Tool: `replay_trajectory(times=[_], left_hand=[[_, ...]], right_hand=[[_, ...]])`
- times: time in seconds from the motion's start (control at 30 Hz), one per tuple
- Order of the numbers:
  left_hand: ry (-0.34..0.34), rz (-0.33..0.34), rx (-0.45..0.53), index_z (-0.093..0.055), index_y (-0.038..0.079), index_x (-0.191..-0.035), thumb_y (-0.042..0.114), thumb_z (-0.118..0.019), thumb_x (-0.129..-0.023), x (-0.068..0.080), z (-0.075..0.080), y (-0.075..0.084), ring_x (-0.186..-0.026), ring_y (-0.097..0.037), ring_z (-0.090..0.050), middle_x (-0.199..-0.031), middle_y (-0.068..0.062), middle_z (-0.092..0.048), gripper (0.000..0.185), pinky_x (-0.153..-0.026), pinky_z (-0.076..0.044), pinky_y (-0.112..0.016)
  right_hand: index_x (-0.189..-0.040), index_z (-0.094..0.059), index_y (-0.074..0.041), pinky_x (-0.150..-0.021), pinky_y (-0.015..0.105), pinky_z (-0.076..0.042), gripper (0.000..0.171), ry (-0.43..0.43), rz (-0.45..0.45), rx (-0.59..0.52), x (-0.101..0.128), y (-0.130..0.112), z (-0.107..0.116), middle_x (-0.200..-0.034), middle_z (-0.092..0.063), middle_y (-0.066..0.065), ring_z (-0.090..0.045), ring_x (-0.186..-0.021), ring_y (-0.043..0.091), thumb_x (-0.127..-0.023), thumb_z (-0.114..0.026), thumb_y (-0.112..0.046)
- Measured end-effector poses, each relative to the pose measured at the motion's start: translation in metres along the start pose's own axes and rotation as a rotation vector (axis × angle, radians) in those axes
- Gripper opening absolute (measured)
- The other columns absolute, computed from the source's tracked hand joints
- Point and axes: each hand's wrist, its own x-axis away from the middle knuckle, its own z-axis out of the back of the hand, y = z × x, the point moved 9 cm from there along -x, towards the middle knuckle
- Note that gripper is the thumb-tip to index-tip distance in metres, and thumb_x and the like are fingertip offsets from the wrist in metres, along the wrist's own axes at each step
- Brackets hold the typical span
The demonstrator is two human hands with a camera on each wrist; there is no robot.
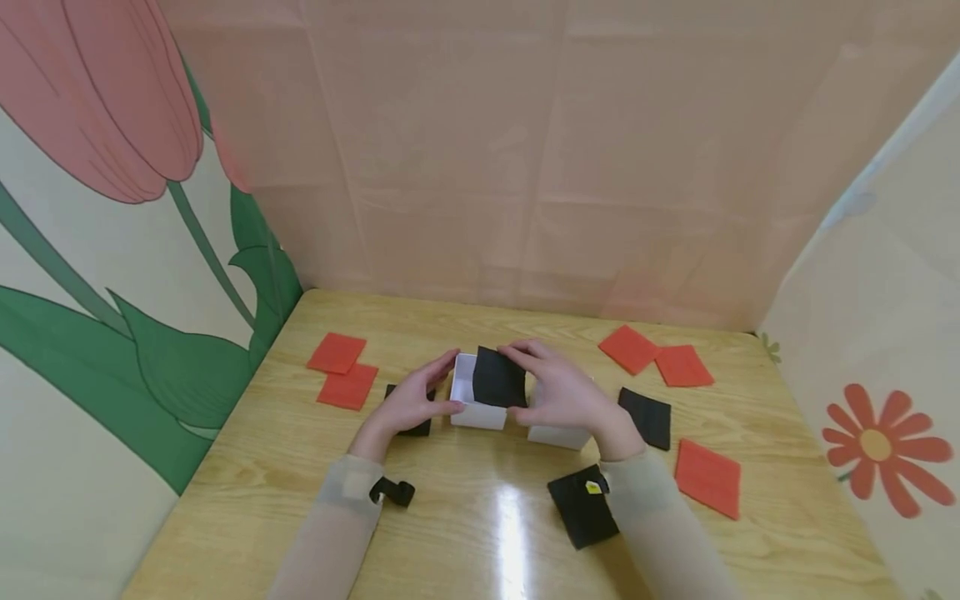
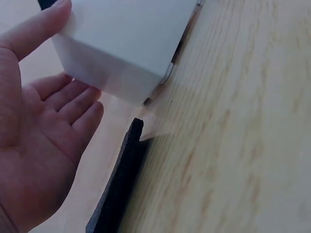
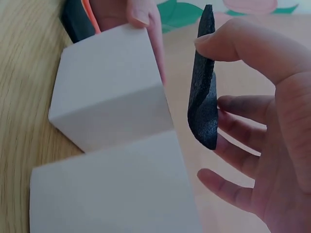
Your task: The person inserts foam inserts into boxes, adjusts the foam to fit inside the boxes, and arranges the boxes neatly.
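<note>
An open white box (image 1: 474, 412) (image 2: 126, 43) (image 3: 107, 82) stands mid-table. My right hand (image 1: 558, 392) (image 3: 272, 121) pinches a black foam square (image 1: 498, 379) (image 3: 204, 107) between thumb and fingers. The square is tilted on edge over the box's right side. My left hand (image 1: 412, 400) (image 2: 43, 145) lies against the box's left side, thumb touching the wall and fingers straight. Under it lies another black square (image 1: 417, 430) (image 2: 116, 194). A second white box part (image 1: 558, 435) (image 3: 116, 189) sits to the right of the first, touching it.
Red foam squares lie at the left (image 1: 337, 352) (image 1: 347, 386) and right (image 1: 628, 348) (image 1: 684, 365) (image 1: 707, 477). More black squares lie at the right (image 1: 647, 417) and near my right sleeve (image 1: 583, 506). Cloth walls close in the wooden table (image 1: 465, 533) on three sides.
</note>
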Motion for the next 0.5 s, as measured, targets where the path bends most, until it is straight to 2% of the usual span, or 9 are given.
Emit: replay_trajectory(times=[0.3,0.5], left_hand=[[-0.013,-0.036,0.042,-0.029,0.017,-0.171,0.023,-0.086,-0.094,-0.001,-0.002,0.000,-0.157,-0.020,-0.035,-0.172,0.001,-0.034,0.096,-0.127,-0.031,-0.044],[-0.016,-0.022,0.045,-0.027,0.016,-0.171,0.022,-0.085,-0.094,0.000,-0.002,-0.002,-0.158,-0.021,-0.032,-0.173,-0.002,-0.031,0.097,-0.127,-0.031,-0.044]], right_hand=[[-0.160,-0.052,-0.014,-0.110,0.049,-0.052,0.093,-0.069,-0.012,0.072,-0.022,-0.009,-0.017,-0.151,-0.054,0.006,-0.056,-0.133,0.028,-0.081,-0.089,-0.045],[-0.160,-0.053,-0.014,-0.109,0.048,-0.053,0.090,-0.096,-0.021,0.106,-0.029,-0.009,-0.021,-0.152,-0.054,0.008,-0.057,-0.131,0.028,-0.083,-0.087,-0.046]])
